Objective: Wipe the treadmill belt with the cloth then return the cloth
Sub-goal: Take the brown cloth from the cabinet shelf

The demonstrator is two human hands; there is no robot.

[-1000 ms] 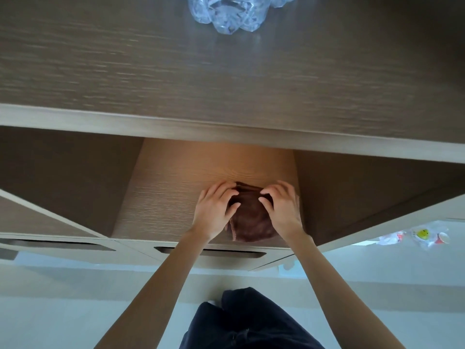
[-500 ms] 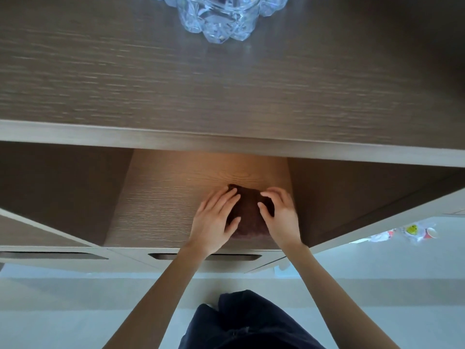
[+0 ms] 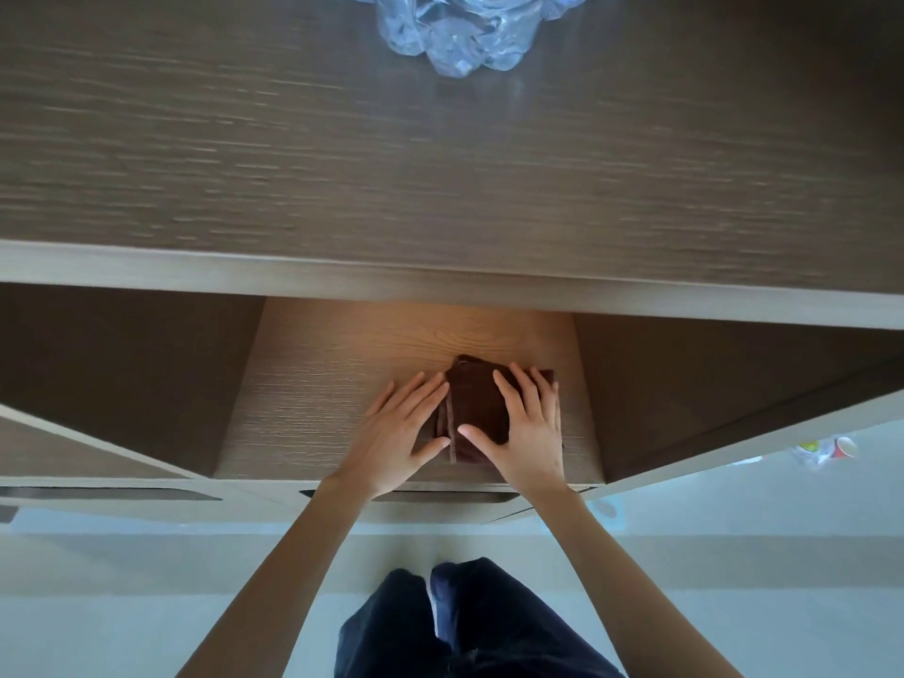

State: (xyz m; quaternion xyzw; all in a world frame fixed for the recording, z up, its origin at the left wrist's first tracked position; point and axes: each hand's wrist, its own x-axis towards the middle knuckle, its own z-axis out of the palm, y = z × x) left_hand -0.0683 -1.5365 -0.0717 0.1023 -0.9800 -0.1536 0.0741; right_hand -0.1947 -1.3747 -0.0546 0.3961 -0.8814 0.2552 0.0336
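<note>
**Two Hands Being Pressed on a Folded Cloth in an Open Cabinet**

Two bare hands are being held against a dark brown, folded, napped cloth, which is lying on the pale wood-grain shelf inside an open cabinet, toward the right of the compartment and near its front edge. The right hand is being laid flat over the cloth's right half, fingers spread wide and extended, thumb resting across the near part of the fabric. The left hand is being kept just beside the cloth's left edge, fingers loosely splayed and touching the folded layers, thumb tip meeting the near corner. Nothing is being pinched or gripped by either hand.

The cloth's long axis is running away from the person, toward the back of the shelf, so it is lying directly under and ahead of the right fingers and to the right of the left ones. The right hand is judged the nearer, being on top of it. Stacked fold edges are showing along the left side.

A brown wood-grain cabinet top is being seen above, bearing a clear cut-glass bowl, partly cropped and blurred. The return step is judged to be nearly finished; only withdrawal of both hands appears to be left.
</note>
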